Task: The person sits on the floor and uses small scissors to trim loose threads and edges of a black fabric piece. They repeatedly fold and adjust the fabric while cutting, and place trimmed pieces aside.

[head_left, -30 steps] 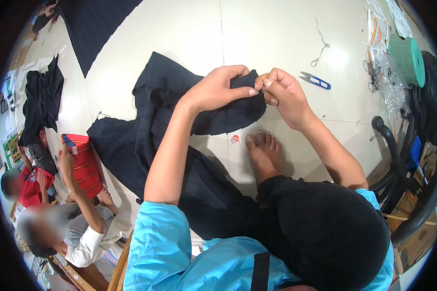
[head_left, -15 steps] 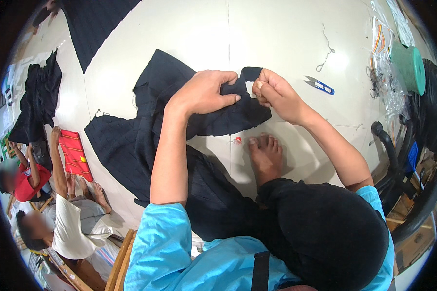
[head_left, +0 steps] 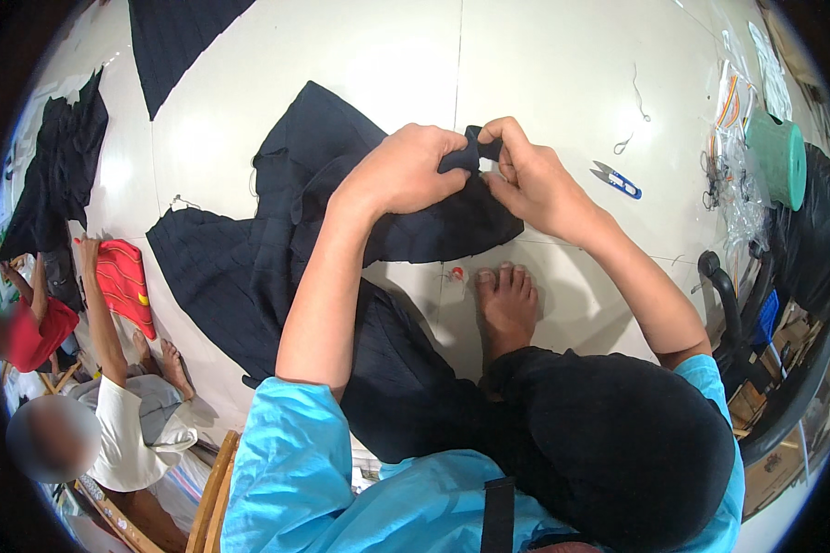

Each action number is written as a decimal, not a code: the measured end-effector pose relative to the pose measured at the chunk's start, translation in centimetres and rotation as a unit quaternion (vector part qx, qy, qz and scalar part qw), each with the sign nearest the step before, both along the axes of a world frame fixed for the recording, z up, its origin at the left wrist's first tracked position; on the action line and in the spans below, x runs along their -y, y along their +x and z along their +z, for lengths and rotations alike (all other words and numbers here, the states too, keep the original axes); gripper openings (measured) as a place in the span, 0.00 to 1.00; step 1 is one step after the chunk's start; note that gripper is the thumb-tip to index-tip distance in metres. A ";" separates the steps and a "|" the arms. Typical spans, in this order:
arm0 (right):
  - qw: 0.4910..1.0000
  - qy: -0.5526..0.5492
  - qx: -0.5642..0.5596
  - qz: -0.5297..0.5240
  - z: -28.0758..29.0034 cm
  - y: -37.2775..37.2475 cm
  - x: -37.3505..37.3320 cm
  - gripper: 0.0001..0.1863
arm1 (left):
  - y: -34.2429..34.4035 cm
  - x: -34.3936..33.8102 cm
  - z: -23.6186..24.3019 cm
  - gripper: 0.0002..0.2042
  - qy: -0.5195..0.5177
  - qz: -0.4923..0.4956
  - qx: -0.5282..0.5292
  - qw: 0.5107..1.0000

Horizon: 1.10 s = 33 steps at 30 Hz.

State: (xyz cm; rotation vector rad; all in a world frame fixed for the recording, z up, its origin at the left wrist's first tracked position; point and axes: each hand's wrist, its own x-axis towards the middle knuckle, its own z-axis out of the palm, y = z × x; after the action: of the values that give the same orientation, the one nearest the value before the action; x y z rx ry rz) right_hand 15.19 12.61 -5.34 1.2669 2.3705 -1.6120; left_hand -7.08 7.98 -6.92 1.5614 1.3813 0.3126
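Note:
A large black cloth garment (head_left: 249, 249) with seams and pleat-like lines lies bunched on the floor and runs up over my lap. My left hand (head_left: 406, 170) grips its upper edge between thumb and fingers. At the right end of that edge, a short folded strip of the cloth reaches my right hand (head_left: 539, 189). The right index finger bends over the strip, while the thumb sits lower, by a small gap in the cloth. Whether a thread is between those fingers is too small to see. Blue-handled thread snips (head_left: 616, 180) lie to the right, touched by neither hand.
A loose thread (head_left: 638, 97) lies beyond the snips. At right stand a green spool (head_left: 776, 158), clear plastic bags (head_left: 738, 184) and a black chair part (head_left: 729, 304). A person in white (head_left: 124, 433) sits at left, near red cloth (head_left: 124, 286). My bare foot (head_left: 509, 309) rests below the cloth.
My right hand's closed pinch has loosened, its index finger now lying over the cloth strip with the thumb lower. My left hand keeps its hold. The view has shifted slightly.

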 end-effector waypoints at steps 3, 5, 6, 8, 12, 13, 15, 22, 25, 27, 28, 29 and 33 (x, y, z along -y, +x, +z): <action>0.994 0.101 -0.040 0.030 -1.2 0.8 0.1 0.08 | 0.1 -0.1 -0.1 0.09 0.001 -0.006 -0.017 1.000; 0.987 0.143 -0.059 0.040 -1.5 1.3 0.2 0.08 | 0.1 -0.2 0.0 0.09 0.005 -0.006 -0.013 1.000; 0.989 0.139 -0.045 0.035 -1.0 1.4 0.3 0.08 | 0.0 -0.2 0.0 0.10 0.007 -0.006 -0.011 1.000; 0.990 0.130 -0.050 0.022 -0.3 1.4 0.6 0.07 | -0.2 -0.1 -0.6 0.12 0.032 0.008 0.013 0.999; 0.990 0.069 -0.119 -0.033 -0.5 1.4 0.9 0.05 | -0.4 0.2 -1.4 0.15 0.099 0.012 0.042 0.994; 0.989 0.044 -0.135 -0.053 -1.0 1.5 1.0 0.05 | -0.4 0.2 -1.6 0.15 0.096 0.011 0.058 0.994; 0.965 -0.083 -0.215 -0.128 -1.7 1.4 1.4 0.05 | -0.3 0.0 -1.5 0.15 0.088 0.010 0.089 0.992; 0.853 -0.301 -0.328 -0.272 -3.3 0.8 0.9 0.06 | -0.8 0.2 -1.8 0.16 0.051 0.030 0.115 0.992; 0.832 -0.355 -0.362 -0.223 -3.7 1.3 0.1 0.07 | -0.9 -0.1 -1.2 0.17 0.027 0.036 0.114 0.992; 0.832 -0.376 -0.349 -0.209 -3.6 1.2 -0.2 0.06 | -1.0 -0.1 -1.3 0.17 0.039 0.032 0.116 0.992; 0.832 -0.387 -0.342 -0.202 -3.4 1.2 -0.3 0.06 | -1.2 -0.1 -1.4 0.17 0.028 0.031 0.130 0.991; 0.842 -0.381 -0.328 -0.195 -3.0 1.1 -0.5 0.06 | -1.4 -0.1 -1.3 0.17 0.017 0.031 0.144 0.989; 0.859 -0.368 -0.305 -0.182 -2.0 0.6 -0.8 0.06 | -2.0 -0.6 0.8 0.17 -0.066 0.012 0.115 0.991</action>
State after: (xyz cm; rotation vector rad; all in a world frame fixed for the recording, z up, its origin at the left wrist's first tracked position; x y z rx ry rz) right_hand 15.84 13.38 -7.33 1.1578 1.3747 -2.9885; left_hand -9.04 8.57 -6.17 1.3557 1.2158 0.3953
